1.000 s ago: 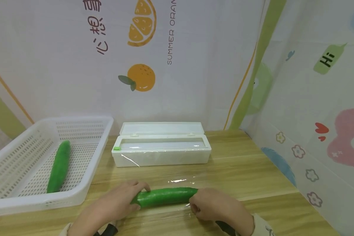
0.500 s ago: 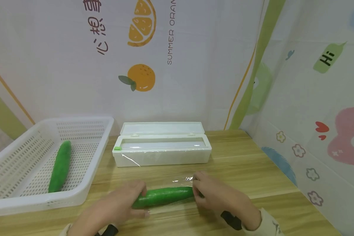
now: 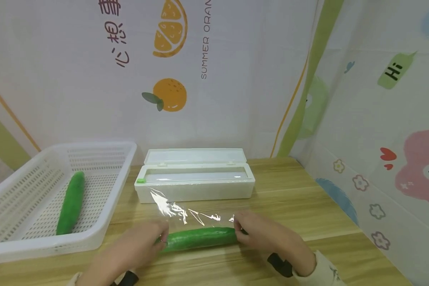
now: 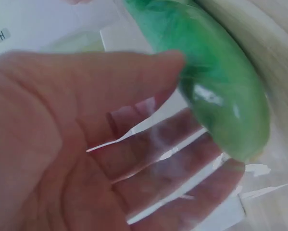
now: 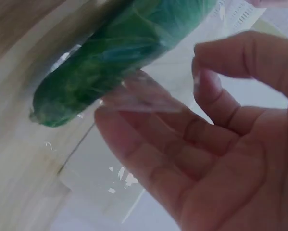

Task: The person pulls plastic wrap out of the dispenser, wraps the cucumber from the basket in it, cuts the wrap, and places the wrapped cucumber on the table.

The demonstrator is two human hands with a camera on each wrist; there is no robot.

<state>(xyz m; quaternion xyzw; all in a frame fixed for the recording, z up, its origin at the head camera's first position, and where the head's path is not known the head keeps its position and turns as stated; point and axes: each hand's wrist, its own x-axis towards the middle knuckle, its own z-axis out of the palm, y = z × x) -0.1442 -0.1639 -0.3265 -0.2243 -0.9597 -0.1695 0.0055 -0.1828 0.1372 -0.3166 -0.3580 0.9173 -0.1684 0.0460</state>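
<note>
A green cucumber (image 3: 201,239) lies crosswise on the wooden table between both hands, with clear plastic wrap (image 3: 186,214) around it and stretching toward the white box. At the cucumber's left end is my left hand (image 3: 141,244), thumb and forefinger pinching the wrap. The left wrist view shows its other fingers through the film, beside the rounded cucumber end (image 4: 225,101). My right hand (image 3: 261,234) is at the opposite end; its thumb and forefinger come together on the film's edge. In the right wrist view, loose film (image 5: 148,103) lies over its other fingers, below the cucumber (image 5: 110,53).
Behind the cucumber stands a white wrap dispenser box (image 3: 196,192), lid raised, with a green slider (image 3: 141,180) at its left end. On the left, a white perforated basket (image 3: 107,214) holds another cucumber (image 3: 71,202). Printed cloth (image 3: 221,119) hangs behind the table.
My right hand has shifted from the cucumber's near side to its far side. My left fingers, spread half a second ago, have closed on the film, which now rises glinting toward the box.
</note>
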